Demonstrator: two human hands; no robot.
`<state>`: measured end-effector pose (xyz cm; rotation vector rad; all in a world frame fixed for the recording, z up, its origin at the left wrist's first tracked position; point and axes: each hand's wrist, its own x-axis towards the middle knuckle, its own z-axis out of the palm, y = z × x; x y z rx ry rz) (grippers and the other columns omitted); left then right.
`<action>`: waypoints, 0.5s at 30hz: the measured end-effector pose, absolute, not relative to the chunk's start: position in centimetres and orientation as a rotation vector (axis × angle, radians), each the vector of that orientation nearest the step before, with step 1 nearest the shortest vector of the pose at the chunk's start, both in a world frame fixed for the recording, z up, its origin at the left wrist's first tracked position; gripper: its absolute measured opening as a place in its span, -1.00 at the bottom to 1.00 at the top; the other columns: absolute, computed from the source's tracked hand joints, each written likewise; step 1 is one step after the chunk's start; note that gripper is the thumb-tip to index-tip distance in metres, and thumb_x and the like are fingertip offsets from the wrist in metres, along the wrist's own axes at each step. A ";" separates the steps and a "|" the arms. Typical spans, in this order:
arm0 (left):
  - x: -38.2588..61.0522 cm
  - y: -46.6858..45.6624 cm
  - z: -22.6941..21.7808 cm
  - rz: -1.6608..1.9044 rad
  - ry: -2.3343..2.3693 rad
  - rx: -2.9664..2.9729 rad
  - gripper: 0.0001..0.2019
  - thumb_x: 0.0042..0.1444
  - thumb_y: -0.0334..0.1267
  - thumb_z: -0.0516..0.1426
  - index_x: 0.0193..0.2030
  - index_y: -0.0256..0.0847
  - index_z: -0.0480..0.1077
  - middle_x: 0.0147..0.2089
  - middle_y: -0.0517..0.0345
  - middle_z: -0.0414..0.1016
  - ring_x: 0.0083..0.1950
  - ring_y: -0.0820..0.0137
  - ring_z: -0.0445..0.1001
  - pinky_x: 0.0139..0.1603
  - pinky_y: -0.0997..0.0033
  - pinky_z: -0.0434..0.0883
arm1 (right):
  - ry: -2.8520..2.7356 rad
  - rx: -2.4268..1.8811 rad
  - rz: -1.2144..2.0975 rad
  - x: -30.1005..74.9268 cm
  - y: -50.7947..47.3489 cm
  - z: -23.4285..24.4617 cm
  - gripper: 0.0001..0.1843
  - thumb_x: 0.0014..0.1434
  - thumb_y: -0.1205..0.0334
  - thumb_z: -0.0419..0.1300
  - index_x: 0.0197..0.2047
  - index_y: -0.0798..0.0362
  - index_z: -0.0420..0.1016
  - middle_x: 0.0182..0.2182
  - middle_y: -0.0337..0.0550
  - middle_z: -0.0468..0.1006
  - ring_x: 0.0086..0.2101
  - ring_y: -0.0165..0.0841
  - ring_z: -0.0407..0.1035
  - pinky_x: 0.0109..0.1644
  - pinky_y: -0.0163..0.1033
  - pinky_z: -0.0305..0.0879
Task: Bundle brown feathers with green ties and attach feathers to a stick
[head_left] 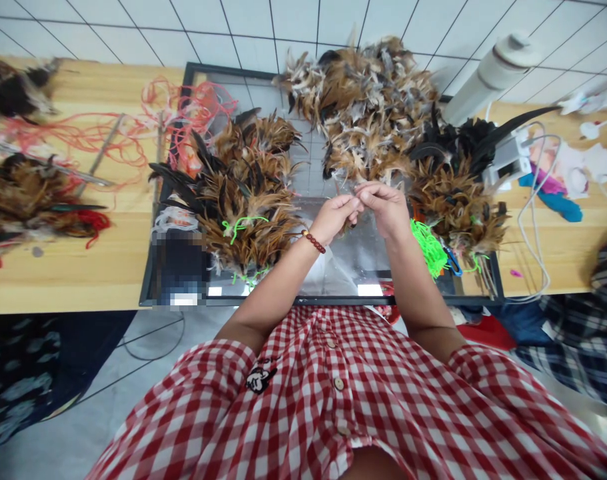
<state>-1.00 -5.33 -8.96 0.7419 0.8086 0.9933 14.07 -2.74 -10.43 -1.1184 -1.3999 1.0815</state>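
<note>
One left hand (339,212) against the right hand (387,207), each grip pinched close (contents unclear), feather pile (356,113) just beyond.

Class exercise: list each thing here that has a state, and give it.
Left hand, fingers curled, meeting the right hand
Right hand, fingers pinched; hold unclear
Feathers at the back, heaped
Pink cord, tangled
Green cord, bunched
White cable, looped
Beaded bracelet, worn
</note>
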 end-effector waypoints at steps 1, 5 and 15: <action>-1.0 -5.3 -9.0 1.010 0.823 0.733 -0.67 0.26 -0.17 0.31 -0.47 -0.27 0.43 -0.61 0.32 0.29 -0.53 0.59 0.30 -0.36 0.57 0.30 | -1.384 -1.166 1.053 14.2 -2.6 -10.6 -0.52 0.12 -0.28 0.35 -0.39 0.00 0.51 -0.33 -0.14 0.58 -0.34 -0.35 0.46 -0.28 -0.20 0.45; -1.1 -5.1 -8.9 1.092 0.868 0.625 -0.67 0.28 -0.21 0.29 -0.49 -0.26 0.41 -0.57 0.29 0.34 -0.49 0.58 0.37 -0.30 0.56 0.34 | -1.365 -1.253 0.861 14.7 -2.5 -10.8 -0.51 0.19 -0.31 0.27 -0.32 0.00 0.52 -0.38 -0.20 0.50 -0.35 -0.38 0.39 -0.23 -0.22 0.41; -0.8 -4.7 -9.6 1.212 0.963 0.537 -0.80 0.20 -0.34 0.33 -0.44 -0.26 0.51 -0.49 0.27 0.51 -0.41 0.57 0.42 -0.23 0.57 0.38 | -1.771 -1.237 0.500 12.9 -4.5 -8.9 -0.61 0.33 -0.17 0.24 -0.32 -0.02 0.57 -0.23 -0.09 0.58 -0.11 -0.25 0.47 0.06 -0.05 0.45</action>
